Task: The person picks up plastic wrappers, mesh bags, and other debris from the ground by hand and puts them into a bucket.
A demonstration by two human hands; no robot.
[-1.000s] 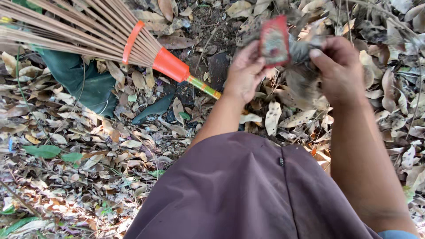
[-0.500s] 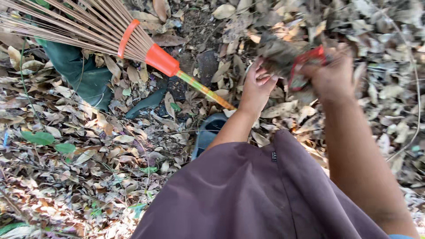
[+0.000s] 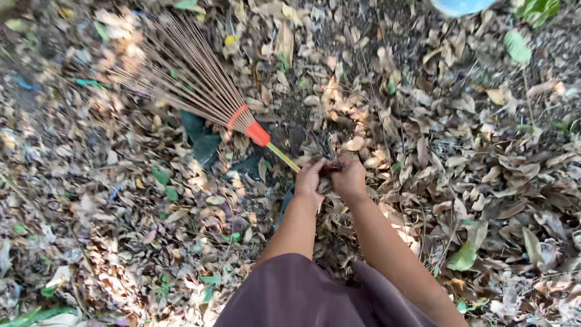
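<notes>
Head cam looking straight down: left hand point(image 3: 310, 177) and right hand point(image 3: 349, 177) are pressed together low over the ground, fingers curled around a small dark clump with a bit of red wrapper point(image 3: 332, 166) poking out between them. Rake point(image 3: 200, 91) lies in the leaves point(image 3: 460, 151), its orange collar just left of the hands. Honestly looks barely started, dry leaves are everywhere. Only other odd bit is a pale blue rounded thing point(image 3: 460, 6) at the top edge.
</notes>
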